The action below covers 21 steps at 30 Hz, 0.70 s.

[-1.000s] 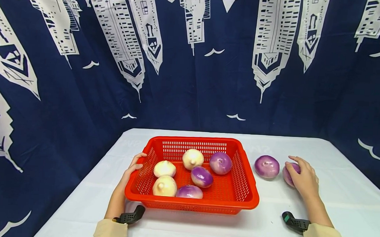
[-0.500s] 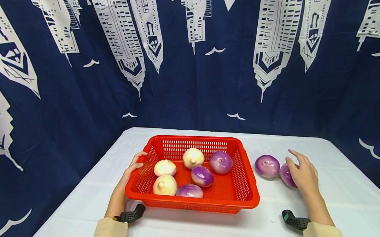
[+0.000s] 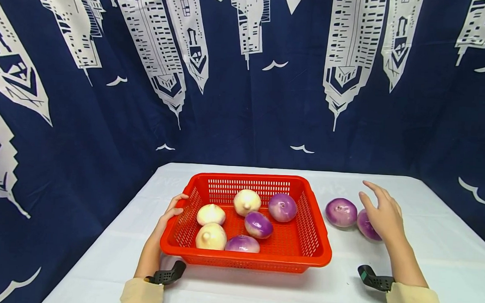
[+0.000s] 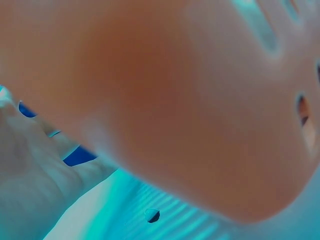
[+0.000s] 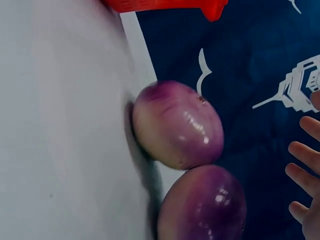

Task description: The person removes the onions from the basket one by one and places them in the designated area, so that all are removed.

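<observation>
A red plastic basket (image 3: 244,256) sits on the table with several purple-and-white turnips in it, some showing their pale undersides, such as a turnip (image 3: 211,236), others their purple tops, such as a turnip (image 3: 282,207). My left hand (image 3: 164,220) touches the basket's left side, its fingertips at the rim; in the left wrist view, the basket wall hides part of this hand. Right of the basket, two purple turnips lie side by side, touching: the left turnip (image 5: 177,125) and the right turnip (image 5: 202,207). Over the right one hovers my right hand (image 3: 386,219), fingers spread, holding nothing.
White cloth covers the table (image 3: 301,294). Behind it hangs a dark blue curtain (image 3: 243,124) printed with white buildings and birds. A black camera strap (image 3: 376,279) is on the right wrist, and another black strap (image 3: 167,274) on the left.
The right turnip has shifted left against the other one. My right hand has let it go, rising and moving a little left with its fingers spreading. The left hand stays put.
</observation>
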### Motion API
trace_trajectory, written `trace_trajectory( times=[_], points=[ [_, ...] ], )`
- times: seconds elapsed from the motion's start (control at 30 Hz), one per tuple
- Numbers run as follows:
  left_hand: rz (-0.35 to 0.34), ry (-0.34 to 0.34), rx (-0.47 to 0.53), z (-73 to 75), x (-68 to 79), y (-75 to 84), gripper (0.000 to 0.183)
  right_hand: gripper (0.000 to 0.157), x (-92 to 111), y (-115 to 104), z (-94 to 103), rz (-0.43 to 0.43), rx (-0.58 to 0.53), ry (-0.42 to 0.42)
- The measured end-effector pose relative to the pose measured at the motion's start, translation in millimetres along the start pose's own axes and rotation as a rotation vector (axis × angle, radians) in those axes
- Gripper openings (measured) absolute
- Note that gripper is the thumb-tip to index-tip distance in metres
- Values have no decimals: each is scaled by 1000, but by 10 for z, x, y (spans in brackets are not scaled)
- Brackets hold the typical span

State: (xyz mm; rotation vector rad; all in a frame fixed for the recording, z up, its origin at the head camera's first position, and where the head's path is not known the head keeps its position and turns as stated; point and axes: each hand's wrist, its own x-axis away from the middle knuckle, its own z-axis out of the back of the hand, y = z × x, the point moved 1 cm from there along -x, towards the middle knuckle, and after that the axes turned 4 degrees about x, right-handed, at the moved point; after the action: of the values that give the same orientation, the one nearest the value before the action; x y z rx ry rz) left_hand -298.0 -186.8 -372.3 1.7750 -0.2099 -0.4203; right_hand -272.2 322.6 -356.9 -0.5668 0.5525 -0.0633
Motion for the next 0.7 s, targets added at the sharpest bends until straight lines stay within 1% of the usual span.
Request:
trace_trajectory(
  times=[0.17,0.3,0.47,0.7],
  points=[
    [8,7,0,-9,4,11,40,51,-8,-157,55,41,-31,34],
    [8,6,-2,-11,8,14,40,51,-6,-329,109,77,-58,37],
    [2,9,1,-13,11,18,40,51,10,-561,173,118,-96,-7],
    [12,25,4,-18,11,10,40,53,69,-795,133,162,-178,-87]
  ],
)
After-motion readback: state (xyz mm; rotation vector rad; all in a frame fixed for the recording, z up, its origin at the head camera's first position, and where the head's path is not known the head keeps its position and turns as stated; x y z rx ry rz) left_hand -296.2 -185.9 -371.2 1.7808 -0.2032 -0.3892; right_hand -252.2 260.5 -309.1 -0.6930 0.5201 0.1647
